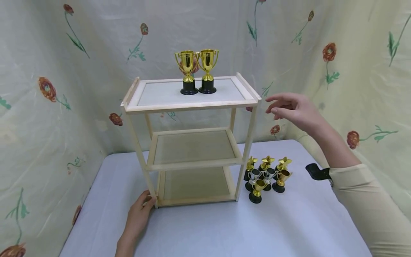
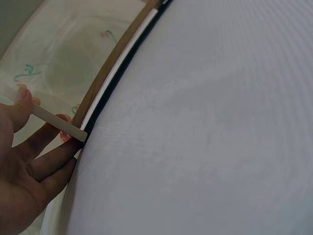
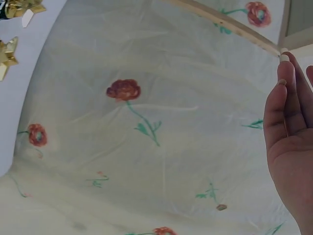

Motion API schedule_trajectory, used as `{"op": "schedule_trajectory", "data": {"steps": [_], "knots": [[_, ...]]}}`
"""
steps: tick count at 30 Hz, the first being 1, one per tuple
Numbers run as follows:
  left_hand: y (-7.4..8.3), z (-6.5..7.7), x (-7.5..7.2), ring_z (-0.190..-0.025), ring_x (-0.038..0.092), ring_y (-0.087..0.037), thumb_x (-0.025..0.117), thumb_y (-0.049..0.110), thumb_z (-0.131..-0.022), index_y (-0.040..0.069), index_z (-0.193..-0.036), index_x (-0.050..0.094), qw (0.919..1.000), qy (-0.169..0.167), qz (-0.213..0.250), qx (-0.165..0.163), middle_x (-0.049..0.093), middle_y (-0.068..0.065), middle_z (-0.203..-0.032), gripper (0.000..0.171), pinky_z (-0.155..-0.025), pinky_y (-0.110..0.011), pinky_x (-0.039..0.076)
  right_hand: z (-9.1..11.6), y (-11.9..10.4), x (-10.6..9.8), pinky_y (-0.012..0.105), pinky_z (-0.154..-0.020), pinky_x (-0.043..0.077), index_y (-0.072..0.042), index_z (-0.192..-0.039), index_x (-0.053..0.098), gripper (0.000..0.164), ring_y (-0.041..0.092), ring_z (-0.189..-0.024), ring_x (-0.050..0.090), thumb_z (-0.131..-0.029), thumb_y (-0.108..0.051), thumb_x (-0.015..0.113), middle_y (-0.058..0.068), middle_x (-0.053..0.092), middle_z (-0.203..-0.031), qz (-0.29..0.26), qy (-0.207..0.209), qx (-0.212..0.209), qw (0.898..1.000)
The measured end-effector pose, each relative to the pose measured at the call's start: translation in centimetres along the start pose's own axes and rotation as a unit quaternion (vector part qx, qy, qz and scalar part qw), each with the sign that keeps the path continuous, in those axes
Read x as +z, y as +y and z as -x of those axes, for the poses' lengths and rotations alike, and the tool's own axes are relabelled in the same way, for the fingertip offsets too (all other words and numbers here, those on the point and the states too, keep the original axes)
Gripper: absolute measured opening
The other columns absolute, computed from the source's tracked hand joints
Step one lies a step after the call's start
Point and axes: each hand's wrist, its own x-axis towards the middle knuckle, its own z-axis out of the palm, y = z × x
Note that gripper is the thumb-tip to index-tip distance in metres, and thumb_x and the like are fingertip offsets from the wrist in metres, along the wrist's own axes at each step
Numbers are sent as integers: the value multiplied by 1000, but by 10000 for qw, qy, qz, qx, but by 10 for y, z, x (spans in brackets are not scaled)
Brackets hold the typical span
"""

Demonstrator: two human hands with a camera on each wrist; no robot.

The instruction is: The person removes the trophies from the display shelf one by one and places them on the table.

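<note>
A three-tier wooden shelf [image 1: 192, 166] stands on the table, with two gold trophy cups [image 1: 188, 66] side by side on its top tier. At the bottom of the front left post [image 2: 58, 121], my left hand [image 1: 138, 214] holds on, thumb on one side and fingers on the other. My right hand [image 1: 297, 110] is in the air just right of the top tier, fingers loosely bent and holding nothing. Below it, right of the shelf, small trophies stand in a cluster: gold star trophies [image 1: 284, 163], silver cups [image 1: 269, 175] and gold cups [image 1: 258, 186].
A white cloth covers the table [image 1: 192, 232]. Flower-patterned curtain [image 1: 106, 43] hangs behind and on both sides. A black strap end [image 1: 316, 172] sticks out at the right sleeve. The middle and bottom tiers [image 1: 194, 184] have pale wooden frames.
</note>
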Motion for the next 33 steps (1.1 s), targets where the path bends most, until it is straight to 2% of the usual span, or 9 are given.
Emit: {"op": "schedule_trajectory", "data": {"steps": [11, 19, 27, 33], "knots": [[-1, 3, -1, -129, 55, -42, 53, 46, -101, 26, -135, 55, 10000, -10, -28, 64, 66, -12, -130, 40, -103, -62, 45, -17, -32, -4, 16, -72, 55, -9, -122, 67, 26, 10, -72, 67, -97, -15, 65, -9, 74, -91, -14, 326, -372, 9988], [-1, 3, -1, -131, 53, -42, 53, 47, -101, 26, -136, 55, 10000, -15, -33, 57, 66, -11, -130, 41, -104, -63, 44, -33, -47, -7, 15, -69, 56, -9, -119, 69, 25, 10, -67, 65, -95, -15, 66, -10, 73, -85, -33, 459, -411, 9981], [0, 3, -1, -128, 56, -39, 53, 43, -102, 26, -135, 56, 10000, 20, -31, 42, 66, -11, -128, 38, -101, -60, 47, -50, -63, -9, 17, -70, 50, -12, -121, 68, 28, 8, -69, 65, -95, -21, 65, -14, 72, -84, 452, 539, -399, 9967], [1, 4, -1, -124, 59, -40, 52, 45, -101, 24, -135, 56, 9999, 36, 10, 102, 67, -12, -128, 40, -100, -59, 49, -60, -77, -8, 19, -65, 50, -13, -121, 68, 27, 10, -71, 66, -95, -20, 63, -10, 73, -86, 531, 511, -449, 9963]]}}
